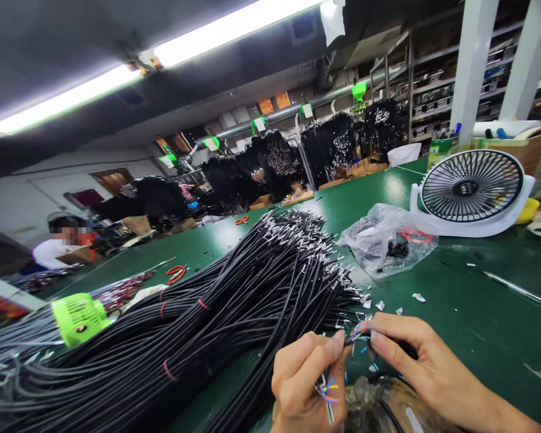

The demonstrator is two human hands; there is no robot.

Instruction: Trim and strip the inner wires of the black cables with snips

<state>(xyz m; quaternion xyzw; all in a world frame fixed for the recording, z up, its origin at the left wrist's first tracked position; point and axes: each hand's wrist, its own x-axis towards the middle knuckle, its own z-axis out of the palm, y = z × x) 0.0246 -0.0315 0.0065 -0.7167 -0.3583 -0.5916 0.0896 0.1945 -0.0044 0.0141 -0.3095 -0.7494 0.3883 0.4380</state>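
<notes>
My left hand [306,376] is closed around a black cable, its thumb and forefinger pinching close to the stripped end. Thin coloured wires [356,332] fan out from that end in the gap between my hands. The thumb and forefinger of my right hand [417,355] pinch at these wires; how many they hold is hidden. Below the left fingers, another splayed tuft of coloured wires [328,398] sticks out of the same hand. Beside my hands lies a big bundle of black cables [234,300], with silvery wrapped ends [306,240] toward the far side.
A white desk fan [471,189] stands at right behind a clear plastic bag [379,237]. Orange-handled scissors [176,275] and a small green fan [79,319] are at left. A silver pen-like rod [520,290] lies on the green table [487,337]. Another person [56,249] sits far left.
</notes>
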